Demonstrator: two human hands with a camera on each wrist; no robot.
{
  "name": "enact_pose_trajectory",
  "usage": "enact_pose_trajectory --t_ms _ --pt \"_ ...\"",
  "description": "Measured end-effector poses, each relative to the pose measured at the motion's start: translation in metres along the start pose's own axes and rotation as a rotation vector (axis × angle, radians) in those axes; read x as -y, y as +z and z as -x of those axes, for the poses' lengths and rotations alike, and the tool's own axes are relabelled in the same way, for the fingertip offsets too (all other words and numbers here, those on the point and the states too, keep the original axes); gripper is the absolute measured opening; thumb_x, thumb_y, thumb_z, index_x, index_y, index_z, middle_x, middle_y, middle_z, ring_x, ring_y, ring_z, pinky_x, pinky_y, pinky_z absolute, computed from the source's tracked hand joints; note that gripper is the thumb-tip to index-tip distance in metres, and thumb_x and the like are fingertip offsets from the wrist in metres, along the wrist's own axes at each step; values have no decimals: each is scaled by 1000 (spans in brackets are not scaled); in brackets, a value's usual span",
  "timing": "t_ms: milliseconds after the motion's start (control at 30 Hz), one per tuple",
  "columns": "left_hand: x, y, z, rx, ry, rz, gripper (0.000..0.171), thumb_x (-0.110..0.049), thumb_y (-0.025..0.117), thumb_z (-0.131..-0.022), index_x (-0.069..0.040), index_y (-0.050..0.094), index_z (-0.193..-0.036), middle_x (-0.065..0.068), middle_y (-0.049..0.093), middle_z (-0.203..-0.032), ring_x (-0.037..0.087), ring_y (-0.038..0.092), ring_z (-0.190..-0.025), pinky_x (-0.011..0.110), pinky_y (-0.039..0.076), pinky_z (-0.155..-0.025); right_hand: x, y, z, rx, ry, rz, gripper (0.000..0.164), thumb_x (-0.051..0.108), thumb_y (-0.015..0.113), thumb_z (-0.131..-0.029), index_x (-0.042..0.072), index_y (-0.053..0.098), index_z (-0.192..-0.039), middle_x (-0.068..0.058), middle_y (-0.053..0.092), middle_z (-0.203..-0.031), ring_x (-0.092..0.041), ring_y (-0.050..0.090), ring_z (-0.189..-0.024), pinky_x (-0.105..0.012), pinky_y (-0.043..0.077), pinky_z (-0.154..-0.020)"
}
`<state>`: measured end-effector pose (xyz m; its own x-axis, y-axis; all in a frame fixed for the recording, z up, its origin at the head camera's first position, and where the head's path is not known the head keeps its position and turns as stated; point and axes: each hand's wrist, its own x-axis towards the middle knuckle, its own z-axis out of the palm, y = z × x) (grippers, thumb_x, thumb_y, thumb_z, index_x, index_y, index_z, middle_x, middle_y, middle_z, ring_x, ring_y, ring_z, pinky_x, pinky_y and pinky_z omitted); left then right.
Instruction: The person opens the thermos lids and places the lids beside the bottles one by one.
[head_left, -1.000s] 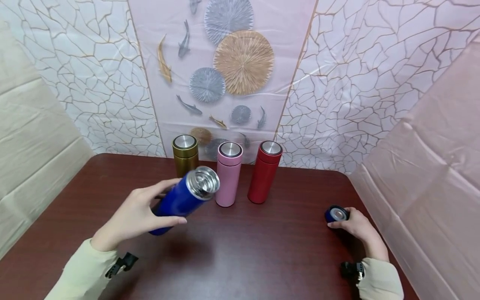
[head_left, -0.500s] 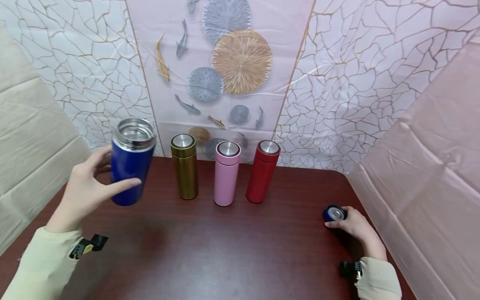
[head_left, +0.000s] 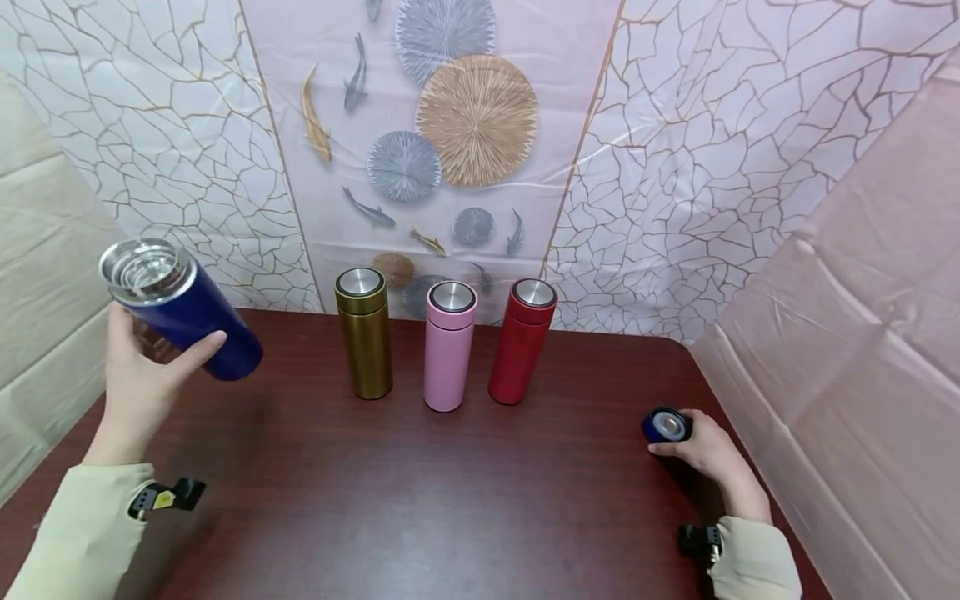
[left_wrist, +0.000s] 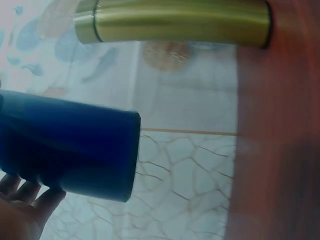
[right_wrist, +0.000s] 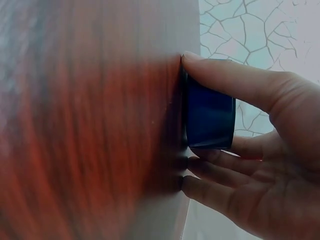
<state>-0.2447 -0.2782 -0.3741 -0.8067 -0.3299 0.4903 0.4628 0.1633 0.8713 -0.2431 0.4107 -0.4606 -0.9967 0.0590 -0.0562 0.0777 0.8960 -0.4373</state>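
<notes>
At the left of the head view, my left hand grips a blue thermos flask above the table. The flask has no lid on, and its silver mouth leans up and to the left. Its base and lower body show in the left wrist view, with fingers curled under its side. Over on the right, my right hand holds a blue flask lid between thumb and fingers. In the right wrist view the lid sits at the tabletop, and in the head view its inner side faces up.
Gold, pink and red flasks, all with lids on, stand in a row toward the back of the dark brown table. Patterned cloth hangs behind, with plain cloth on both sides.
My left hand has carried the blue flask from the middle to the left, and its mouth has swung from leaning right to leaning left. The right hand stays with the lid.
</notes>
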Motion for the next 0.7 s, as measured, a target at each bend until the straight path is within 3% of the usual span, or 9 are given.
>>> enact_pose_trajectory --t_ms 100,167,367,467,600,700 --pt "14 -6 1 20 -43 94 92 17 76 -74 -19 35 -148 5 51 -139 19 54 -118 15 46 -88 -1 2 0 1 21 -18 104 34 86 -76 -22 27 -142 -47 39 -134 -59 43 -120 -66 36 -101" --pt "22 -9 2 28 -80 77 89 15 77 -77 -20 35 -147 3 50 -138 18 53 -119 14 45 -89 -1 3 0 -4 19 -26 108 34 86 -76 -21 23 -144 -48 36 -136 -60 40 -123 -67 34 -103" --pt "42 -17 5 53 -186 -171 73 -7 79 -86 -28 33 -139 -7 47 -132 12 49 -120 9 40 -89 1 1 1 4 12 -20 108 33 86 -76 -22 23 -145 -48 34 -138 -61 38 -125 -67 32 -104" --pt "50 -20 5 72 -226 -285 70 -16 78 -88 -32 30 -136 -4 46 -134 9 48 -120 8 39 -88 2 1 1 6 13 -14 107 32 87 -76 -21 24 -144 -48 35 -138 -60 39 -124 -67 33 -103" --pt "61 -22 3 98 -271 -344 70 -23 78 -89 -32 27 -137 8 43 -139 10 47 -121 7 39 -86 2 2 1 -9 5 -15 106 32 87 -76 -20 26 -144 -48 37 -136 -60 41 -123 -66 34 -103" --pt "68 -20 2 111 -296 -374 74 -28 78 -89 -30 24 -141 14 40 -143 13 46 -123 13 39 -92 1 2 2 -23 -2 -14 105 31 88 -75 -19 28 -144 -47 39 -135 -59 42 -122 -66 35 -102"
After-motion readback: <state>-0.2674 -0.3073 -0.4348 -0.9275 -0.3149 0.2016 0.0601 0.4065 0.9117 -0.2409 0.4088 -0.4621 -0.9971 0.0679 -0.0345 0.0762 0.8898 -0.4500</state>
